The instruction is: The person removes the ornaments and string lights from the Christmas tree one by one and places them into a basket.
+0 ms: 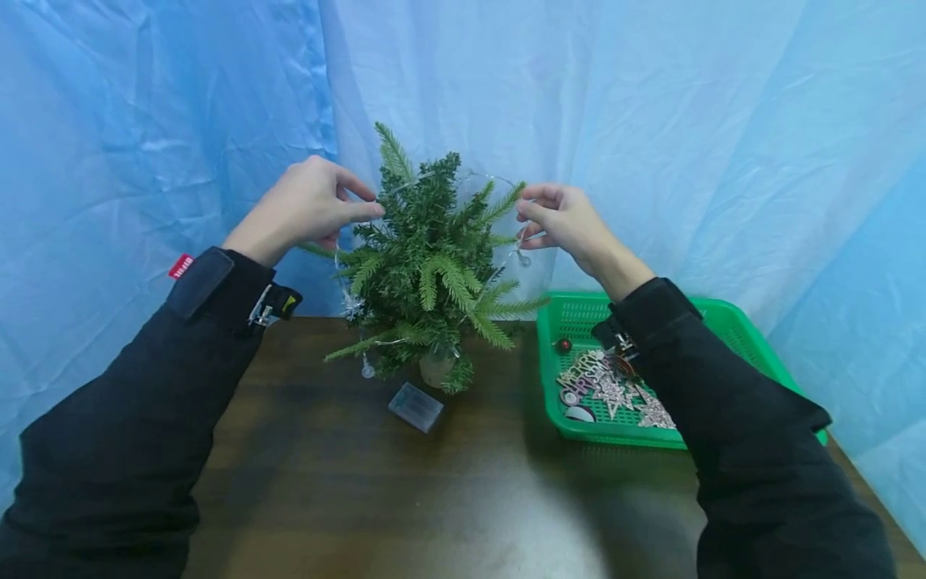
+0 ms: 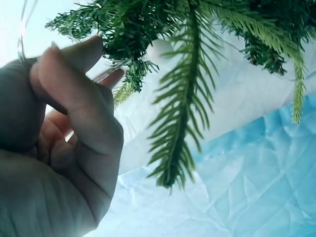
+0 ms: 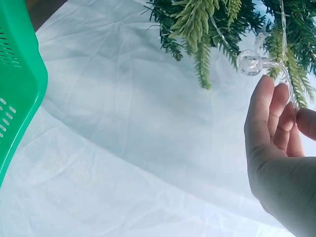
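Observation:
A small artificial Christmas tree (image 1: 434,265) stands on the table, with a clear-wired string of lights (image 3: 284,39) draped round it. My left hand (image 1: 311,201) is at the tree's upper left, its thumb and fingers pinching the light wire; the left wrist view shows the wire by the fingers (image 2: 81,98). On the other side, my right hand (image 1: 564,221) pinches the same string between thumb and fingertips. A round clear bulb (image 3: 249,62) hangs just beyond those fingertips. The wire passes behind the treetop between both hands, partly hidden by branches.
A clear battery box (image 1: 415,407) lies in front of the tree's base (image 1: 437,367). To the right, a green basket (image 1: 550,386) holds glittery stars (image 1: 613,394), a lettered ornament (image 1: 579,370) and a red bauble (image 1: 563,346), partly under my right forearm. Blue curtains (image 1: 651,121) hang behind.

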Tool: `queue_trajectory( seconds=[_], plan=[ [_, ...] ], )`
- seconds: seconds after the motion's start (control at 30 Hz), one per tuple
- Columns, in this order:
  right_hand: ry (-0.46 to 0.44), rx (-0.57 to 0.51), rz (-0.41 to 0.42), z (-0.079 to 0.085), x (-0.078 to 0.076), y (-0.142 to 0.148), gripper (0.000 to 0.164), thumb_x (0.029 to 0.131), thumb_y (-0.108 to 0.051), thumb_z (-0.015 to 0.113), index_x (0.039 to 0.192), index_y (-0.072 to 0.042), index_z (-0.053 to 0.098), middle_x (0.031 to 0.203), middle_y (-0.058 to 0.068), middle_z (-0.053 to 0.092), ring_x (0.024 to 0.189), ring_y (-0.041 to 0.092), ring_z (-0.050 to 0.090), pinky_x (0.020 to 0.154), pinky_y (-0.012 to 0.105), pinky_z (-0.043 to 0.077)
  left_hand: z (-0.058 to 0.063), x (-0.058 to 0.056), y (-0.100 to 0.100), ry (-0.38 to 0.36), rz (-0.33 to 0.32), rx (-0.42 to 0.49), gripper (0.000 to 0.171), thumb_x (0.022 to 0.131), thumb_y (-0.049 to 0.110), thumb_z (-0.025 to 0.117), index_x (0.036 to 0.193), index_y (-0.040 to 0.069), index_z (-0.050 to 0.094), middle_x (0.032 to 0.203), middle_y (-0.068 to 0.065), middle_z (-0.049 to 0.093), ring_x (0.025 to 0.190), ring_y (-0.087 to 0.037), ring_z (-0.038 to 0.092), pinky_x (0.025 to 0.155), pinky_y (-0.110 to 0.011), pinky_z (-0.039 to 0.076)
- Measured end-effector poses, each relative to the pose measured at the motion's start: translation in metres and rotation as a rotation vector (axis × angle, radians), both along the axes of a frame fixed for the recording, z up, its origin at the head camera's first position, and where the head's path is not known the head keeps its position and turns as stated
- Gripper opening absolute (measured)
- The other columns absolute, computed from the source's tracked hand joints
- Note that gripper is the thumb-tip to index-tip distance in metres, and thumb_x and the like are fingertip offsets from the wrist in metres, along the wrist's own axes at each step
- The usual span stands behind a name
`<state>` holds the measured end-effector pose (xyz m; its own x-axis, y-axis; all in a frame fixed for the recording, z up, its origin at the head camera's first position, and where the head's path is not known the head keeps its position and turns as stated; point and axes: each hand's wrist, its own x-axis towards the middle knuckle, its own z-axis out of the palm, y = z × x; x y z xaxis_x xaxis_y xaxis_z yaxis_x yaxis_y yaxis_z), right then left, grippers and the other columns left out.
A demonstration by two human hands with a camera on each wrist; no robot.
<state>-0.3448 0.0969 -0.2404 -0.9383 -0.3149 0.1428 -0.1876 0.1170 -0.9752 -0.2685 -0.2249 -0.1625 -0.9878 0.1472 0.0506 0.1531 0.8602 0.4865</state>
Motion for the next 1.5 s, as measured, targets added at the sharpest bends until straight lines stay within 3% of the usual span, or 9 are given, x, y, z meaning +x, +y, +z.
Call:
queue_trajectory(
  seconds=[0.17,0.4,0.6,0.87,1.03,1.1,1.17,1.27,1.5],
  plan=[
    [0.006,-0.02,-0.015,0.001,-0.001,0.002,0.031,0.105,-0.018,0.057,0.13,0.0,0.056,0.106,0.01,0.061,0.077,0.018,0.066,0.078,0.034,0.06,0.002,-0.006,-0.001,-0.043,-0.02,-0.042,0.046,0.097,0.031,0.07,0.136,0.007,0.064,0.064,-0.004,0.059,0.048,-0.015,0.054,0.053,-0.032,0.052],
    [0.013,-0.053,-0.016,0.002,-0.001,0.003,0.03,0.105,-0.019,0.058,0.128,-0.001,0.056,0.104,0.01,0.061,0.076,0.019,0.066,0.078,0.034,0.06,0.007,-0.008,-0.004,-0.066,-0.022,-0.068,0.042,0.101,0.032,0.065,0.131,0.002,0.066,0.088,-0.01,0.069,0.052,-0.015,0.058,0.059,-0.032,0.057],
    [0.024,-0.079,-0.007,0.002,-0.001,0.005,0.03,0.104,-0.022,0.058,0.127,-0.003,0.057,0.105,0.012,0.06,0.075,0.019,0.066,0.078,0.035,0.06,0.024,-0.004,-0.004,-0.089,0.021,0.052,0.049,0.103,0.037,0.061,0.137,0.002,0.062,0.067,0.001,0.042,0.054,-0.014,0.056,0.063,-0.032,0.059],
    [0.014,-0.132,-0.02,0.003,0.0,0.007,0.027,0.104,-0.024,0.058,0.122,-0.003,0.057,0.103,0.013,0.06,0.072,0.02,0.067,0.077,0.036,0.06,0.044,-0.003,0.009,0.001,0.063,0.043,0.05,0.104,0.04,0.058,0.14,0.006,0.061,0.062,0.001,0.056,0.053,-0.014,0.06,0.066,-0.03,0.057],
    [-0.024,-0.154,-0.053,0.003,0.0,0.007,0.025,0.104,-0.025,0.058,0.119,-0.005,0.057,0.096,0.012,0.06,0.07,0.021,0.066,0.076,0.037,0.061,0.047,-0.008,0.018,0.096,0.085,0.002,0.043,0.105,0.037,0.054,0.135,0.008,0.066,0.052,-0.001,0.05,0.055,-0.014,0.064,0.072,-0.03,0.052],
    [-0.05,-0.153,-0.076,0.002,0.0,0.007,0.024,0.105,-0.025,0.057,0.119,-0.006,0.056,0.094,0.012,0.061,0.069,0.021,0.066,0.076,0.037,0.061,0.046,-0.011,0.023,0.114,0.096,0.003,0.041,0.105,0.033,0.052,0.135,0.008,0.066,0.071,-0.006,0.067,0.057,-0.013,0.066,0.072,-0.029,0.054],
    [-0.076,-0.153,-0.102,0.001,-0.001,0.007,0.023,0.106,-0.026,0.056,0.12,-0.007,0.056,0.093,0.011,0.061,0.068,0.021,0.066,0.076,0.037,0.061,0.046,-0.015,0.028,0.123,0.109,0.017,0.041,0.104,0.03,0.05,0.134,0.008,0.066,0.105,-0.01,0.074,0.059,-0.012,0.067,0.068,-0.028,0.056],
    [-0.112,-0.175,-0.132,-0.002,-0.001,0.008,0.024,0.107,-0.026,0.053,0.123,-0.008,0.053,0.093,0.011,0.062,0.067,0.021,0.066,0.075,0.038,0.061,0.044,-0.02,0.035,0.124,0.127,0.047,0.041,0.104,0.028,0.049,0.136,0.008,0.065,0.148,-0.01,0.053,0.059,-0.011,0.068,0.062,-0.026,0.057],
    [-0.129,-0.22,-0.143,-0.006,0.0,0.011,0.03,0.108,-0.025,0.051,0.133,-0.008,0.048,0.095,0.011,0.062,0.067,0.021,0.066,0.075,0.038,0.061,0.034,-0.03,0.043,0.114,0.152,0.055,0.037,0.103,0.027,0.052,0.131,0.008,0.069,0.145,-0.009,0.056,0.065,-0.013,0.07,0.063,-0.027,0.058]
  ],
)
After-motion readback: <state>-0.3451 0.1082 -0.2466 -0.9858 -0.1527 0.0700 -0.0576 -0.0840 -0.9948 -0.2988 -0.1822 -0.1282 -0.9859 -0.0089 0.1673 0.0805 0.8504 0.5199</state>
